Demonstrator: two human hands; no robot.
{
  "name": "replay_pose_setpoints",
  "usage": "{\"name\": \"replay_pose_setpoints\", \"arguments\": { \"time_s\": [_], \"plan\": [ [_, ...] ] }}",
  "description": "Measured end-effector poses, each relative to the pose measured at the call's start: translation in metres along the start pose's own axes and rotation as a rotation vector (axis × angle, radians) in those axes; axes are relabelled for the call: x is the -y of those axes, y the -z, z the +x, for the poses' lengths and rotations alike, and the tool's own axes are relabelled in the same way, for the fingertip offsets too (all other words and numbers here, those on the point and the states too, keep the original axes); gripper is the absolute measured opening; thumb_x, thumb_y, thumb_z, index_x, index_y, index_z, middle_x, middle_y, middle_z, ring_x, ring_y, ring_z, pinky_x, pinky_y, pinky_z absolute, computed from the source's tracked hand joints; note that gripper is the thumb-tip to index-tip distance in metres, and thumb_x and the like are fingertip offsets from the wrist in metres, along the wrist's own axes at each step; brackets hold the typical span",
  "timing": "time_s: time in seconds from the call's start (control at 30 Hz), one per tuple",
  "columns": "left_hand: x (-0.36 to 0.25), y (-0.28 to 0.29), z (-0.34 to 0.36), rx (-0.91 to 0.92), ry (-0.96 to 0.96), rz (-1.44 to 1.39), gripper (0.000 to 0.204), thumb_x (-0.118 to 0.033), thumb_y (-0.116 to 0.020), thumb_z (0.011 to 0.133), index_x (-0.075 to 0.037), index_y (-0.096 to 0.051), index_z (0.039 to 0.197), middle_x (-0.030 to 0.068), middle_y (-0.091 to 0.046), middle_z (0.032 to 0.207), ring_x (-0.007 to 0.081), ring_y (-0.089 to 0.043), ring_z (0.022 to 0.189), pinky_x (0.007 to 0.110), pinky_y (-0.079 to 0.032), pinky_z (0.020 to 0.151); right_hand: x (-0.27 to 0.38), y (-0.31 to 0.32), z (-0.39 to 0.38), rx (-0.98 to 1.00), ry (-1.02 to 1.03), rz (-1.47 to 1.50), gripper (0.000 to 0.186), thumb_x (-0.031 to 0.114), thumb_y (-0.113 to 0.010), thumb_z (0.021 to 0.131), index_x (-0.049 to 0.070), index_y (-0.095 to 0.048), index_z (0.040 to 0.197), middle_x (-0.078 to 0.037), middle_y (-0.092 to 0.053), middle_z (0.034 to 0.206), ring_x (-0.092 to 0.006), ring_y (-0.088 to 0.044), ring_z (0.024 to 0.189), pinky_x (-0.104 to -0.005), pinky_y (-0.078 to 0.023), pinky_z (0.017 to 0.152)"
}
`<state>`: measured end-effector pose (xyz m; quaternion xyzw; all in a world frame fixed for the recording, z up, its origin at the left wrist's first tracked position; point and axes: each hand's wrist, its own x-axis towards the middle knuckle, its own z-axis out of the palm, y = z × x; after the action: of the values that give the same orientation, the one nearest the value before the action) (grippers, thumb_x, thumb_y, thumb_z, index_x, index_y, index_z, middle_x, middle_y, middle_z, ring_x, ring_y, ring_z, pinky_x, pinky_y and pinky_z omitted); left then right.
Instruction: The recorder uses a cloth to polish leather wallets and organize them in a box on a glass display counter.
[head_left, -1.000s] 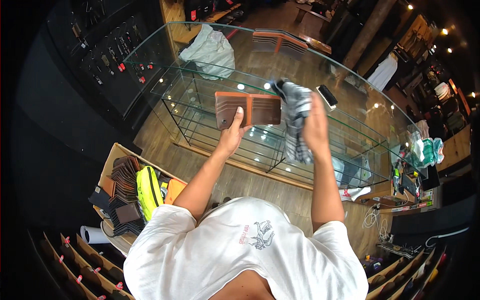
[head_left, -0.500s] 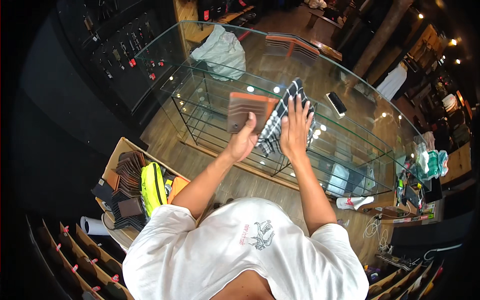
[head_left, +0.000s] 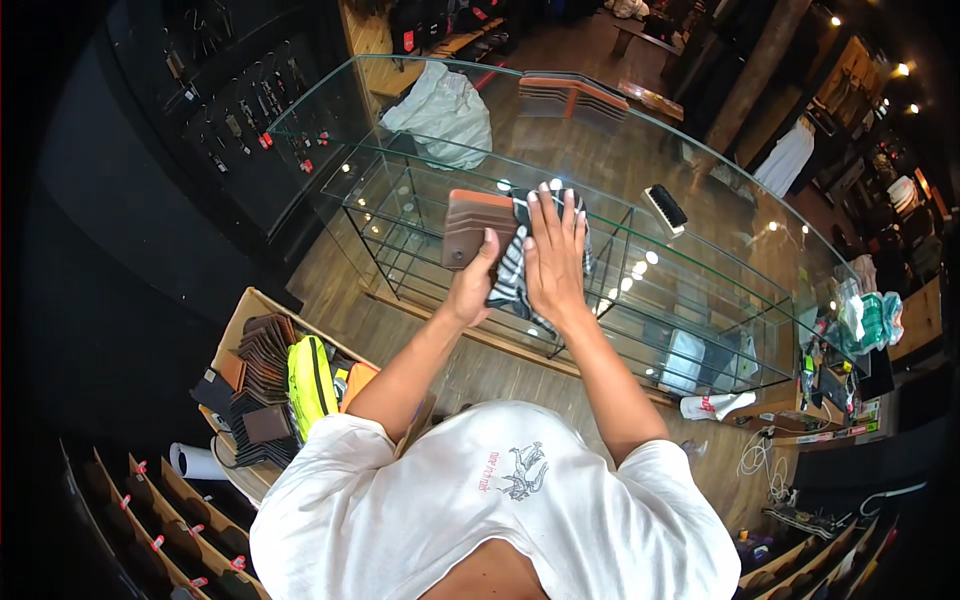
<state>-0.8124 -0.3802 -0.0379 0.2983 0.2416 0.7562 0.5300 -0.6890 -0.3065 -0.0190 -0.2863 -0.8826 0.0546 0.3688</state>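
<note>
Step in hand, judging by the pose: prob. a wipe-down of the open brown leather wallet w/ orange trim (head_left: 473,228), using a black-and-white checked fabric cloth (head_left: 510,272).

The L hand (head_left: 472,287) has its grip closed on the wallet's lower edge, thumb on the face, other fingers mostly hidden. The R hand (head_left: 556,270) lies flat on the cloth, fingers straight & not curled round it, just R of the L grip.

Next move prob. calls for a firm L hold & even, flat R pressure so the wallet doesn't twist.

Wallet sits in & just beyond the L grip, above the clear glass worktop (head_left: 640,150). Visible part: stepped card slots, orange strip along top, dark round stud near the thumb; slightly blurred. Rest is under cloth & R hand, so condition there can't be told. Black-bristled brush w/ pale back (head_left: 666,210): beyond & R of the R grip, on the glass.
</note>
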Motion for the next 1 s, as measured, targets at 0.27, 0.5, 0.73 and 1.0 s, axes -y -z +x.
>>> {"name": "replay_pose_setpoints", "arguments": {
  "time_s": [0.27, 0.5, 0.73, 1.0],
  "plan": [
    [-0.014, 0.037, 0.012, -0.023, 0.054, 0.195, 0.041, -0.022, -0.066, 0.098, -0.004, -0.055, 0.132, 0.0053, -0.062, 0.128, 0.0166, -0.057, 0.118, 0.035, -0.045, 0.101, -0.051, 0.042, 0.014, 0.253, -0.367, 0.481, 0.039, 0.037, -0.066, 0.095, -0.002, -0.07, 0.1, -0.009, -0.069, 0.079, -0.0152, -0.062, 0.075, -0.0314, -0.048, 0.071],
    [-0.029, 0.034, 0.025, 0.077, 0.026, 0.5, 0.042, -0.022, -0.07, 0.096, -0.003, -0.057, 0.131, 0.0051, -0.063, 0.127, 0.016, -0.056, 0.118, 0.033, -0.043, 0.1, -0.046, 0.017, 0.011, 0.228, -0.54, 0.659, 0.041, 0.036, -0.06, 0.101, -0.003, -0.066, 0.09, 0.004, -0.06, 0.075, -0.0056, -0.048, 0.074, -0.0261, -0.043, 0.068],
    [-0.024, 0.036, 0.023, 0.008, 0.27, 0.343, 0.052, -0.03, -0.068, 0.097, -0.005, -0.048, 0.138, 0.005, -0.061, 0.128, 0.0169, -0.058, 0.117, 0.035, -0.051, 0.093, -0.066, 0.043, -0.016, 0.302, -0.555, 0.595, 0.037, 0.033, -0.061, 0.1, -0.003, -0.069, 0.096, -0.001, -0.061, 0.072, -0.0094, -0.05, 0.07, -0.0283, -0.043, 0.065],
    [-0.012, 0.017, 0.028, -0.015, 0.15, 0.136, 0.041, -0.025, -0.064, 0.099, -0.005, -0.053, 0.134, 0.0059, -0.062, 0.127, 0.0192, -0.06, 0.115, 0.036, -0.05, 0.095, -0.055, 0.044, 0.004, 0.117, -0.385, 0.512, 0.036, 0.033, -0.065, 0.097, -0.003, -0.065, 0.093, -0.008, -0.057, 0.068, -0.012, -0.049, 0.067, -0.0331, -0.043, 0.064]
  ]
}}
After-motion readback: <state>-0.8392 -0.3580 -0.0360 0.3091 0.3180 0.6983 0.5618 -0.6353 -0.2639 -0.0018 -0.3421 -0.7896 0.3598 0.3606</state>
